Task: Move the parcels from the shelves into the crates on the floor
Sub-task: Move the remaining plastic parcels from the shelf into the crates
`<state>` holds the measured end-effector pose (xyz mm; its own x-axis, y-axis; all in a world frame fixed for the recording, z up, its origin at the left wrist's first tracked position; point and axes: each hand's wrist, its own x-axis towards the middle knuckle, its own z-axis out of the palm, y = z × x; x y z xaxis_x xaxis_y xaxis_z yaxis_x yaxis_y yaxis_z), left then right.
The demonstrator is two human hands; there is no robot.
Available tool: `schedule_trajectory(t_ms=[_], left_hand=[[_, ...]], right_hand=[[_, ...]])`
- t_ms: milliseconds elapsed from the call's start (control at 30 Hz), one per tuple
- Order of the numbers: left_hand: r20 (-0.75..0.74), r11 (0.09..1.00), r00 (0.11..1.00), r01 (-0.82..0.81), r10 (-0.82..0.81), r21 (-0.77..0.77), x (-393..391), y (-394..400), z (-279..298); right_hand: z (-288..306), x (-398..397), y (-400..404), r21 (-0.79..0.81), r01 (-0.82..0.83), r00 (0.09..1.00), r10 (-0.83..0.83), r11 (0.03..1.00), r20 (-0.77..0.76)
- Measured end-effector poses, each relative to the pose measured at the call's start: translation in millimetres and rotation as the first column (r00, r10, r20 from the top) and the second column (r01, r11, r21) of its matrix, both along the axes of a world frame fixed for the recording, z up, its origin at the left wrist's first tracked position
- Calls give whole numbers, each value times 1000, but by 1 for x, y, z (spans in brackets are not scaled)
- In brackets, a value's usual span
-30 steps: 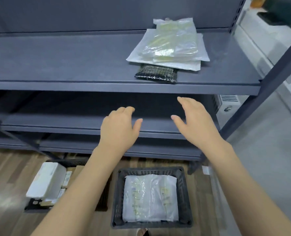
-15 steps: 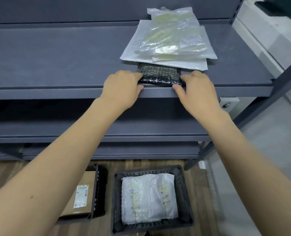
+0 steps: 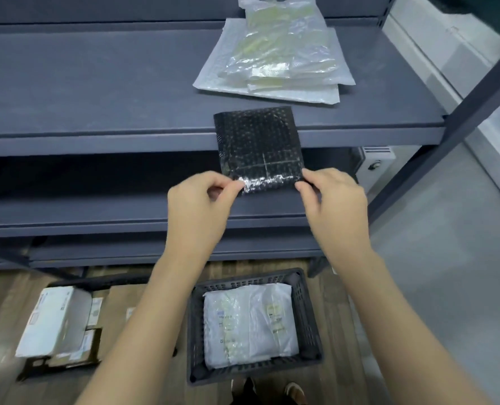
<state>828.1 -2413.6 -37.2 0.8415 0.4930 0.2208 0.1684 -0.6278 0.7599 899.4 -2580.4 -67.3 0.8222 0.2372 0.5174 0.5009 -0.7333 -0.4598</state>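
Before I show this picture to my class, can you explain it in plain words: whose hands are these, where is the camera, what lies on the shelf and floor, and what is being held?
There is no machine here. A person wears a wide-angle camera on the head, so you look forward and down along their own bare arms. The left hand and the right hand each pinch a near corner of a black bubble-wrap parcel, which sticks out past the front edge of the dark grey shelf. Farther back on that shelf lies a stack of clear and white plastic parcels. On the floor below stands a dark crate holding a white plastic parcel. To its left is another crate, largely hidden, with boxes in it.
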Motion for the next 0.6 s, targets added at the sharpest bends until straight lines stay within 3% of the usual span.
schedule_trajectory(t_ms=[133, 267, 467, 600], left_hand=[[-122, 911, 985, -157, 118, -382, -41, -25, -25], [-290, 783, 956, -155, -34, -602, -70, -38, -49], [-276, 862, 961, -154, 17, -483, -100, -68, -55], [-201, 984, 979, -68, 33, -168, -111, -81, -47]], right_hand=[[-28, -44, -22, 38, -4, 999, 5, 999, -37], [-51, -80, -47, 42, -18, 998, 21, 999, -68], [-62, -106, -84, 12, -84, 982, 85, 996, -171], [-51, -110, -106, 81, -121, 958, 138, 989, -250]])
